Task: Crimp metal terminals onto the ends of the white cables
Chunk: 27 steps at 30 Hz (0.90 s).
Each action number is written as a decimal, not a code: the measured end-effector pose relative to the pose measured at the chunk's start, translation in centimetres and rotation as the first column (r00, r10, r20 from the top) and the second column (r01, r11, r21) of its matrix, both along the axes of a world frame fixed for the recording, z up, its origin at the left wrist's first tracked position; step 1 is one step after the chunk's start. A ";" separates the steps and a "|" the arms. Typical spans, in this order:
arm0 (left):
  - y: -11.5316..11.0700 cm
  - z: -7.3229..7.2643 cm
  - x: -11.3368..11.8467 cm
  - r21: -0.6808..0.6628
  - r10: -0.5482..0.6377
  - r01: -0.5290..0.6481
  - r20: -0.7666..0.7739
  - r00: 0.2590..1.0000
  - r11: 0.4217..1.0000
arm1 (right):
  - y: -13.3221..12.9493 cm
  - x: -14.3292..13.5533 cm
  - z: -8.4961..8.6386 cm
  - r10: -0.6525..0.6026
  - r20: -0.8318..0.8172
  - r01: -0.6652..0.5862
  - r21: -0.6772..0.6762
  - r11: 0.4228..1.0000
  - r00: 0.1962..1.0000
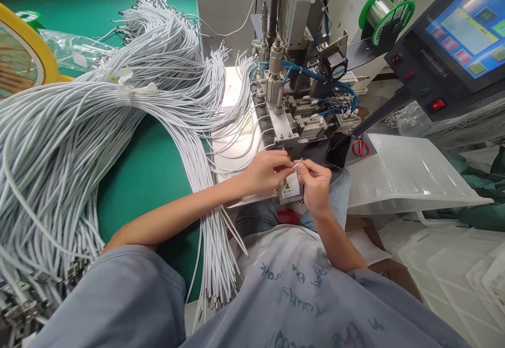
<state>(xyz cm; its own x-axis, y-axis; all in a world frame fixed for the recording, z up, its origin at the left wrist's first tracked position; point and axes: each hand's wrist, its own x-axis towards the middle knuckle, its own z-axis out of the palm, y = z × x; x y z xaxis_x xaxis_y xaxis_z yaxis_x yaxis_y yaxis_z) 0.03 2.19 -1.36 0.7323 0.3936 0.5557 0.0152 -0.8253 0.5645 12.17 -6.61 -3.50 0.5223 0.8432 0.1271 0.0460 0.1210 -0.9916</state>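
Both hands meet in front of the machine [284, 122], close to its front edge. My left hand [270, 171] pinches a thin white cable [295, 165] between thumb and fingers. On the other side, my right hand [315, 180] has its fingertips closed on the end of the same cable. The fingers cover most of that end, so its detail is hard to see. Just below the hands is a white warning label [291, 186] on the machine's front. Several white cables [236, 148] run across the lit white plate into the machine's left side.
A large tied bundle of white cables [165, 95] spreads over the green table mat [122, 180]. To the right are red scissors [361, 148], a dark phone [337, 150], a white plastic tray [410, 180], a solder wire spool [382, 14] and a touch screen [469, 27].
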 end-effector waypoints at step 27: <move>1.8 -1.1 0.3 0.112 0.087 -0.028 -0.561 0.823 0.993 | 2.6 3.9 -3.9 0.077 0.177 -0.048 -0.161 0.986 0.981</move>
